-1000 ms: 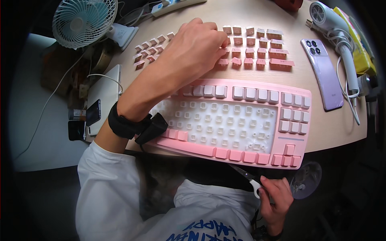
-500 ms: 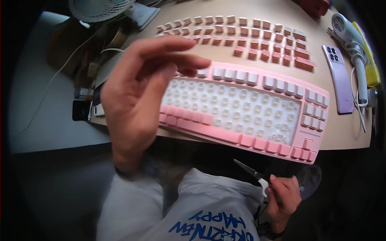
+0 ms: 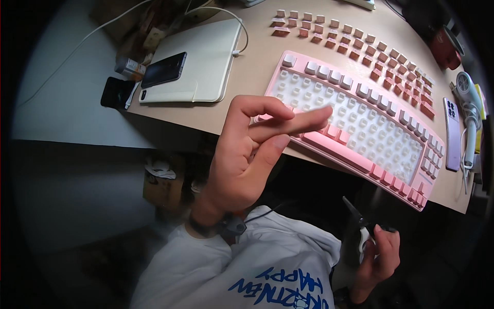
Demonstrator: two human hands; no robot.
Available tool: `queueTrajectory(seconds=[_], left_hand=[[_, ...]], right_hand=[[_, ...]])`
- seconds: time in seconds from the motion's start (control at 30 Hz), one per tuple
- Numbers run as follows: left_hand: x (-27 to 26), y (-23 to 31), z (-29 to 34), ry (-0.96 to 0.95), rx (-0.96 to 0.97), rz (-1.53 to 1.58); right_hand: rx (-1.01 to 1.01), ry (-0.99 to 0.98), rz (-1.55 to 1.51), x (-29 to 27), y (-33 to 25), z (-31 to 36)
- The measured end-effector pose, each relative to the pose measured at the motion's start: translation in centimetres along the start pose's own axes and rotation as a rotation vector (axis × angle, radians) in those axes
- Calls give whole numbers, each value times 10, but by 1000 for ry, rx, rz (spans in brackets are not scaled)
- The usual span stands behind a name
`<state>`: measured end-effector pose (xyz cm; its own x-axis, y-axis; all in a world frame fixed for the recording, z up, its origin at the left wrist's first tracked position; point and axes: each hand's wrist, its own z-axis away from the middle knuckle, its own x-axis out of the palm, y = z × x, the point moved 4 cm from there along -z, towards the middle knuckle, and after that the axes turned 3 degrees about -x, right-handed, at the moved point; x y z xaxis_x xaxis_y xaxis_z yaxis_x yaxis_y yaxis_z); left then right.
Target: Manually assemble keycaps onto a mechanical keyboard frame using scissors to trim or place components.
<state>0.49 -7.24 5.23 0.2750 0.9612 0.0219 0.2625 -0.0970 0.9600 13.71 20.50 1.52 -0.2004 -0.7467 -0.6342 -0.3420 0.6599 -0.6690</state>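
My left hand (image 3: 247,162) is raised in front of the left part of a pink keyboard (image 3: 364,166), hiding some of its lower left keys. Its index finger is bent, one finger stretches out to the right, and the thumb stands below; I see nothing held in it. Low on the right, off the desk's near edge, my right hand (image 3: 380,255) is closed on scissors (image 3: 355,212) with a pointed metal blade and white and black handles. White keycaps line the keyboard's top, pink ones its bottom rows; bare pale switches fill the middle.
Behind the keyboard, loose keycaps (image 3: 355,42) stand in rows on the desk (image 3: 216,116). A dark phone (image 3: 163,70) lies on a white tablet-like case (image 3: 213,77) at left. A lilac phone (image 3: 453,136), a hair dryer (image 3: 469,110) and a red mug (image 3: 445,49) are at right.
The view has shifted left, bringing the white case and dark phone into sight. My left hand's fingers have come closer together. My right hand still holds the scissors.
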Motion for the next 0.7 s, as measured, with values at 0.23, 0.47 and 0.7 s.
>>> queueTrajectory(seconds=[0.23,0.47,0.7], left_hand=[[-11,4,8,-102,446,-688],[-10,9,19,-108,575,-916],[-14,7,20,-108,589,-990]], right_hand=[[-31,91,108,-5,-17,-24],[-72,27,85,-2,-19,-33],[-6,57,152,1,-19,-43]])
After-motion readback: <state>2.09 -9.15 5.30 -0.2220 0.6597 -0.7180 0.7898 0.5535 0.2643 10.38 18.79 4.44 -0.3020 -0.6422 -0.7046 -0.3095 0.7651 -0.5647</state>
